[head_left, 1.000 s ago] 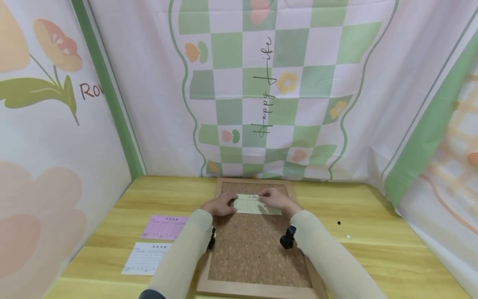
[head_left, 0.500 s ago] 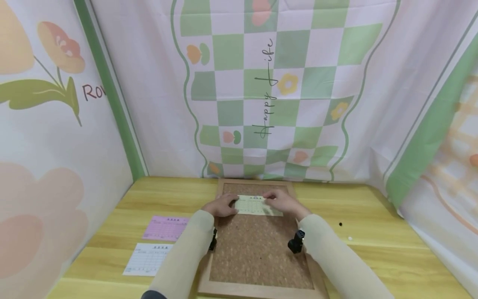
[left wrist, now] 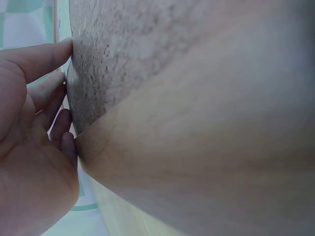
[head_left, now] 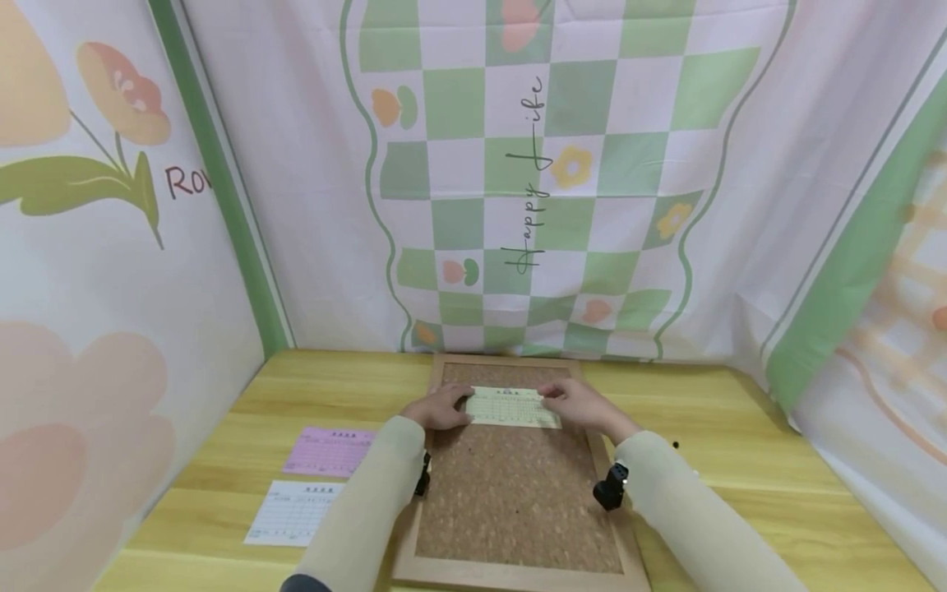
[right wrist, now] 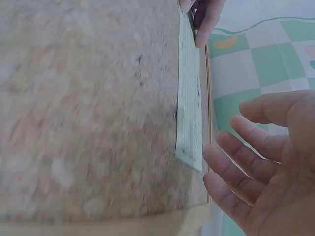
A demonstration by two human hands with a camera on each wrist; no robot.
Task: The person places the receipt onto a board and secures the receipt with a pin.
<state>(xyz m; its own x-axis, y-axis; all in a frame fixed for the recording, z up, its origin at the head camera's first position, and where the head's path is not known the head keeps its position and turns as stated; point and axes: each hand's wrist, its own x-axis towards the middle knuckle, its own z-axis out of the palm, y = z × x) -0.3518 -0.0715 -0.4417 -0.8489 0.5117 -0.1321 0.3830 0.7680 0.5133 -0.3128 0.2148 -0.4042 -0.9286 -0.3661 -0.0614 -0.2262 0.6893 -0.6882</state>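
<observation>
At the far left of the head view a white sheet (head_left: 292,513) lies on the table (head_left: 777,510), low in the frame. Just above it lies a pink sheet (head_left: 328,451). Both sit near the left side of the cork board (head_left: 510,510) but do not touch it.

The board lies flat in the middle of the frame, with a wood rim all round. A pale green card (head_left: 513,407) lies across the top part of the board, above the middle of the frame's lower half.

The left hand (head_left: 440,406) is at the left end of the card. Its fingers are laid flat and fairly straight, and the tips press the card's end down on the cork. In the left wrist view the fingers (left wrist: 44,91) lean against the cork edge, spread a little.

The right hand (head_left: 580,403) is at the right end of the card. In the right wrist view this hand (right wrist: 266,162) is wide, fingers loose and apart, just off the card (right wrist: 189,103) and holding nothing. I cannot tell if any fingertip touches the card.

To the right of the board, on the table, there is a small black dot (head_left: 676,445), well apart from the card. It is too small to tell what it is.

Behind the table hangs a cloth (head_left: 547,164) with green and white squares.
</observation>
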